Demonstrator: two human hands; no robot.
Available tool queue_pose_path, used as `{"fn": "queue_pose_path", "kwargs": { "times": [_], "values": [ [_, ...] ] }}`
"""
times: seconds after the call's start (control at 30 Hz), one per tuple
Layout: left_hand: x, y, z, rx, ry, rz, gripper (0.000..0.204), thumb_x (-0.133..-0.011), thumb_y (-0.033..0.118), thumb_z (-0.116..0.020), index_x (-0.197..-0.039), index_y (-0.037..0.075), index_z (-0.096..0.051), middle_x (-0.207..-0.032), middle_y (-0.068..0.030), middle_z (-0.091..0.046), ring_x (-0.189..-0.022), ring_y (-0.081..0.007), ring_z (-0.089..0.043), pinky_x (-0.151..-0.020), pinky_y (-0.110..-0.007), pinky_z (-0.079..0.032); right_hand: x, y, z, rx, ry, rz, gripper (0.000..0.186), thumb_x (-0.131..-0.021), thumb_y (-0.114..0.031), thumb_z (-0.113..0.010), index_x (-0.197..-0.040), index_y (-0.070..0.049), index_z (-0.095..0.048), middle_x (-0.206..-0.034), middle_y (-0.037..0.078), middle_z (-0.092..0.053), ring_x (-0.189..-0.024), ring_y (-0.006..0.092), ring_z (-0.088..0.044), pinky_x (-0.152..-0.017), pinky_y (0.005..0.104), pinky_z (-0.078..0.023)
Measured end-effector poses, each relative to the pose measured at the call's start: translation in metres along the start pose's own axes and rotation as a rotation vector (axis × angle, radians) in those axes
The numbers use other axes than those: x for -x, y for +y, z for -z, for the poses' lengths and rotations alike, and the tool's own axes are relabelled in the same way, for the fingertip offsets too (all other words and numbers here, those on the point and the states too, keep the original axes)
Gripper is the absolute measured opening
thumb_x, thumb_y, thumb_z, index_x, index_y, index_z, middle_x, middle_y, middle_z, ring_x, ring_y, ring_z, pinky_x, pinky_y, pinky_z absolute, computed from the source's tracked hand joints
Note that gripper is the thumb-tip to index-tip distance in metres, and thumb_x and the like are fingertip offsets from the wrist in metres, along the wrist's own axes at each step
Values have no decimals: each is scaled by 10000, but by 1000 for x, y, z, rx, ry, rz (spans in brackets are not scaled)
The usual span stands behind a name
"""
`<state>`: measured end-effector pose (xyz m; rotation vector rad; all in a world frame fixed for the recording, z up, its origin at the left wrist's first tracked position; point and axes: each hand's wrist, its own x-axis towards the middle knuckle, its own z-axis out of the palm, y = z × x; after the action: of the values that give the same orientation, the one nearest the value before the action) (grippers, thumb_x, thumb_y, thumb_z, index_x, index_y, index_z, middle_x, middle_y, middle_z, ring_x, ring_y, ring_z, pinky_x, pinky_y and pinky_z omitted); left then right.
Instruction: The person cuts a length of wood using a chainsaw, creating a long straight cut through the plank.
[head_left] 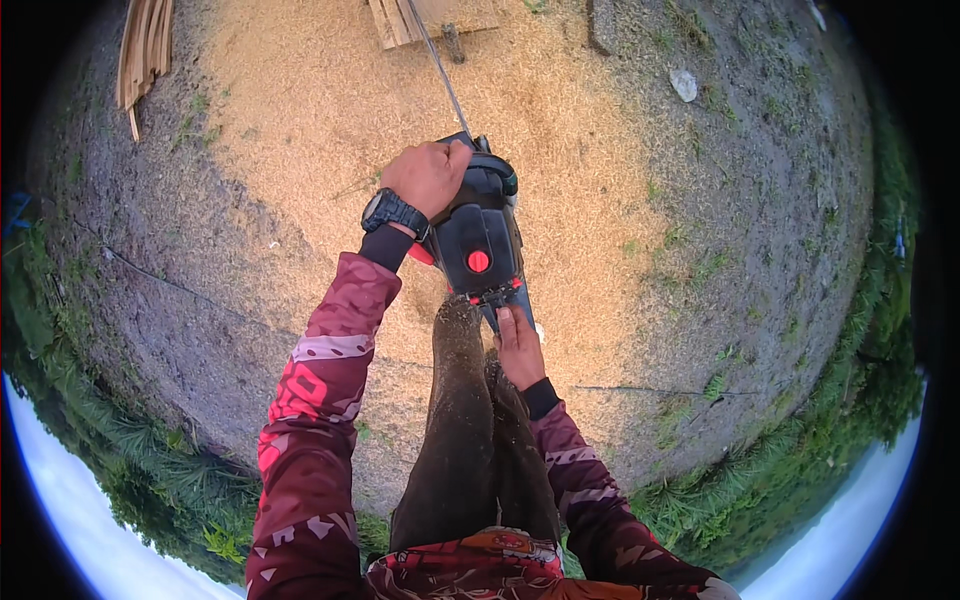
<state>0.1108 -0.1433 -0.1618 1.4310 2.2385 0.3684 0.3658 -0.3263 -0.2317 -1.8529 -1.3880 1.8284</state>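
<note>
A black and red chainsaw [478, 235] is held in front of my legs, its long thin guide bar [437, 62] pointing away toward the wood at the top of the view. My left hand [427, 178], with a dark watch on its wrist, is closed around the front handle. At the rear of the saw, my right hand [519, 348] is closed on the back handle, its fingers partly hidden. A round red cap shows on the saw's top cover. Sawdust flecks cling to the rear of the body and to my dark trousers [450, 430].
Pale sawdust [330, 110] covers the ground around the saw. Boards [400, 22] lie at the far middle beside a short wood chunk [453, 43]. Stacked wood strips [146, 55] are at the far left, and a pale flat piece [684, 85] lies at right.
</note>
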Motion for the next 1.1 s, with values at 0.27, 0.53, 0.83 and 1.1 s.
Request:
{"fn": "queue_pose_path", "kwargs": {
  "times": [0.27,0.53,0.83,1.1],
  "values": [
    [-23,-3,7,-16,32,-9,508,-960,413,-461,-774,8,-705,-756,-271,-652,-736,-470,-657,-680,-519,-534,-18,-19,-1,-7,9,72,458,-1065,-454,-401,-1233,-66,-577,-732,174,-636,-710,370,-655,-684,472,-476],
    [-33,-3,12,-41,-16,-9,529,-963,431,-446,-796,13,-724,-790,-265,-672,-774,-457,-674,-718,-521,-545,-23,-35,0,-42,-27,13,448,-1069,-435,-411,-1205,-41,-576,-729,160,-619,-682,318,-643,-673,442,-479],
    [-52,-7,22,-19,22,9,517,-948,441,-477,-799,12,-722,-774,-280,-656,-757,-477,-662,-699,-512,-542,-35,-48,-7,-61,-10,87,449,-1071,-433,-408,-1193,-34,-575,-721,147,-608,-649,295,-629,-646,423,-478],
    [-60,-3,28,-55,-39,18,548,-964,434,-428,-809,11,-740,-807,-262,-686,-805,-456,-683,-765,-517,-555,-43,-47,-9,-110,-3,74,446,-1070,-430,-418,-1186,-30,-575,-707,125,-596,-619,267,-611,-624,407,-474]
  ]
}}
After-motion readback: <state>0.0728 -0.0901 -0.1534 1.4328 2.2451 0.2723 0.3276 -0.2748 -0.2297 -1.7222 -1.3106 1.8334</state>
